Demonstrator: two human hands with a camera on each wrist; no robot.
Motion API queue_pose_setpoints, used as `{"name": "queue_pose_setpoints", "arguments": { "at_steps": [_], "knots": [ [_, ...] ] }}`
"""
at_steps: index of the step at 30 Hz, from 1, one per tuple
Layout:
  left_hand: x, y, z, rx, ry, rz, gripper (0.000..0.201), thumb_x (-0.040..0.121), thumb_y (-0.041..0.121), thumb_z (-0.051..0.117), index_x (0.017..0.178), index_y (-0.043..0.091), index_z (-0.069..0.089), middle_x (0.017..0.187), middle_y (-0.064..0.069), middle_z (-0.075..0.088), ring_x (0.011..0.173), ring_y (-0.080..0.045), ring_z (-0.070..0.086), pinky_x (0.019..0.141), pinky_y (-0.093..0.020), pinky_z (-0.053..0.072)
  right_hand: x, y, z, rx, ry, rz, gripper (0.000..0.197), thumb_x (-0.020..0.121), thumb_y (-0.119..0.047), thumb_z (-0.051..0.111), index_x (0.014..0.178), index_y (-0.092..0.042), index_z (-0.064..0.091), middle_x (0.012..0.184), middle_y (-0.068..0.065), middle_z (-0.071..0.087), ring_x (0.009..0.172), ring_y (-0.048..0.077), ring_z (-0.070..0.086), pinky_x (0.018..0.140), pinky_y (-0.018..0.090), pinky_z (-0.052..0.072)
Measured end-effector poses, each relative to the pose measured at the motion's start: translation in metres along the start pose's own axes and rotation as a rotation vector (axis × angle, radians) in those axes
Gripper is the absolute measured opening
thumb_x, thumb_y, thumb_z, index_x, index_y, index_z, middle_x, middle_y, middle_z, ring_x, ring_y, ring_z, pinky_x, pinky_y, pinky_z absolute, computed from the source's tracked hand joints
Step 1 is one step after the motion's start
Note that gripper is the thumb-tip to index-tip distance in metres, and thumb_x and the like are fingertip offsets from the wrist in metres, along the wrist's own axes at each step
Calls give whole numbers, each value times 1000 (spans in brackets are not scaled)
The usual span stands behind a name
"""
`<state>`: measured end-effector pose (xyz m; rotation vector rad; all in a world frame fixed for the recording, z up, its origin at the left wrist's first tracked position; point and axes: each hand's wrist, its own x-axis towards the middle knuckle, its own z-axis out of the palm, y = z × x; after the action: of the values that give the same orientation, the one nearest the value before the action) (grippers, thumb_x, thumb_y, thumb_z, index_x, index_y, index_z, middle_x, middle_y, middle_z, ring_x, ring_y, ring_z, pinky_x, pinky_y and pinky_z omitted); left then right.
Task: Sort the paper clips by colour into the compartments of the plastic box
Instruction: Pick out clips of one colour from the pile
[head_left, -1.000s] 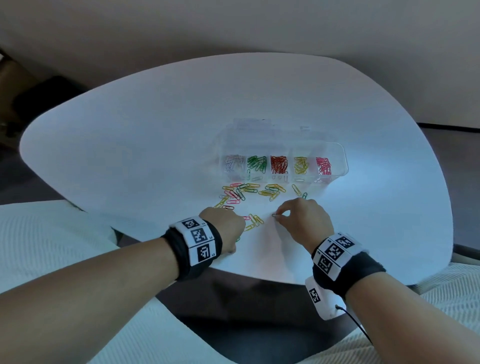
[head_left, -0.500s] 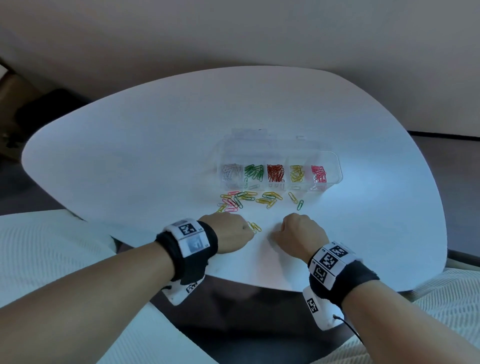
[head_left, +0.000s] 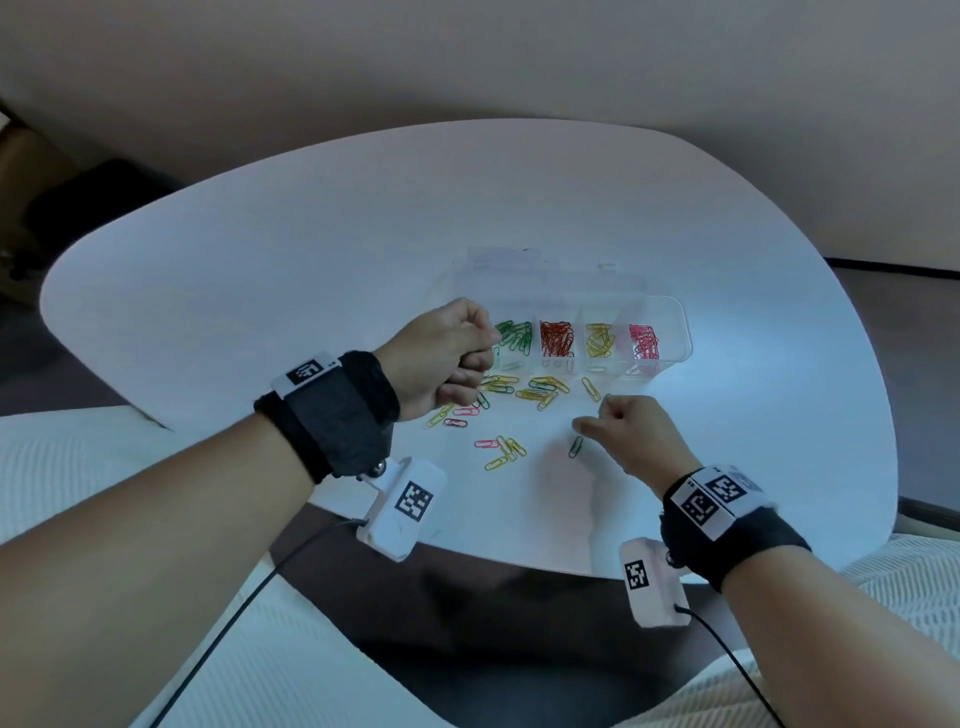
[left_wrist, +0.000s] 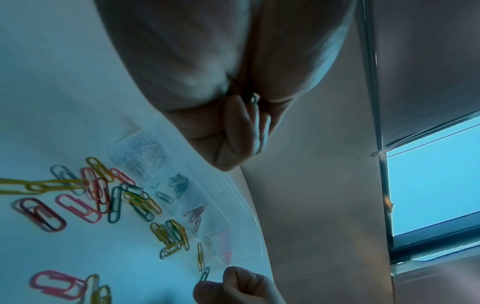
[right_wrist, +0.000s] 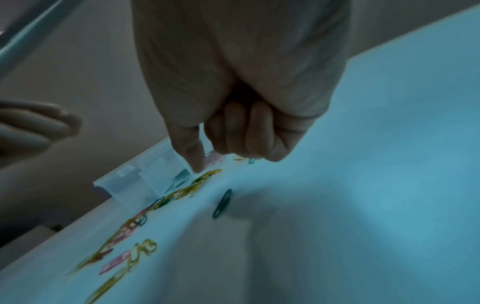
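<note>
The clear plastic box (head_left: 678, 317) lies open on the white table (head_left: 311, 260), with green (head_left: 514, 335), dark red (head_left: 557, 338), yellow (head_left: 599, 340) and pink (head_left: 644, 340) clips in separate compartments. My left hand (head_left: 483, 343) hovers over the box's left end and hides that compartment. Its fingers pinch a small dark, greenish paper clip (left_wrist: 253, 99). Loose mixed clips (head_left: 519, 387) lie in front of the box. My right hand (head_left: 602, 415) is low on the table, fingers curled, fingertips at a green clip (left_wrist: 205, 273). Another green clip (head_left: 575, 446) lies by its thumb.
The box's clear lid (head_left: 545, 270) lies folded back behind it. A small group of yellow and pink clips (head_left: 501, 449) sits nearer to me. The table's front edge (head_left: 519, 564) runs just behind both wrists, with white ribbed cloth below it.
My left hand has risen from the table to the box's left end with a clip pinched. My right hand has slid forward toward the box, and a green clip now lies by its thumb.
</note>
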<state>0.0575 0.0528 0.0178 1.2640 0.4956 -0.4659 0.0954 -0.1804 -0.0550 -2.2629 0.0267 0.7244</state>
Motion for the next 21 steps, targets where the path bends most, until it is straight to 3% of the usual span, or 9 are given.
{"name": "queue_pose_setpoints", "arguments": {
  "at_steps": [4, 6, 8, 13, 19, 21],
  "knots": [
    [1, 0, 2, 44, 36, -10, 12, 100, 6, 41, 93, 13, 48, 58, 1, 32, 50, -12, 20, 41, -20, 18, 1, 0, 2, -244, 49, -140, 37, 78, -27, 76, 59, -16, 46, 54, -6, 44, 51, 11, 41, 49, 25, 31],
    [2, -2, 1, 142, 65, -35, 17, 99, 5, 39, 92, 10, 53, 58, 2, 30, 49, -12, 18, 41, -20, 16, 1, 0, 2, -369, 48, -158, 15, 77, -30, 77, 75, -24, 64, 62, -9, 51, 60, 11, 51, 53, 25, 36],
    [1, -2, 0, 258, 91, -56, 19, 97, 7, 39, 90, 10, 56, 57, 2, 26, 48, -12, 15, 42, -19, 14, -1, 2, 3, -465, 25, -152, 19, 77, -31, 78, 95, -33, 72, 74, -10, 60, 69, 14, 57, 61, 26, 42],
    [0, 0, -1, 365, 120, -62, 22, 92, 7, 39, 86, 10, 60, 56, 1, 25, 46, -12, 13, 41, -16, 14, -4, 0, 6, -584, 31, -93, 10, 81, -35, 72, 90, -32, 74, 98, -2, 69, 76, 20, 62, 63, 25, 45],
    [1, -3, -1, 441, 123, -58, 25, 90, 6, 41, 81, 12, 64, 56, 2, 30, 44, -12, 17, 41, -17, 17, -7, -4, 6, -600, 19, -100, 23, 80, -37, 69, 102, -30, 70, 94, -2, 65, 75, 19, 59, 66, 26, 45],
    [1, -2, -1, 451, 118, -64, 25, 90, 6, 41, 82, 11, 64, 55, 2, 31, 43, -12, 18, 40, -17, 17, -6, -1, 5, -618, 7, -85, 20, 76, -34, 73, 96, -30, 70, 99, -1, 68, 73, 19, 60, 65, 26, 47]
  ]
}}
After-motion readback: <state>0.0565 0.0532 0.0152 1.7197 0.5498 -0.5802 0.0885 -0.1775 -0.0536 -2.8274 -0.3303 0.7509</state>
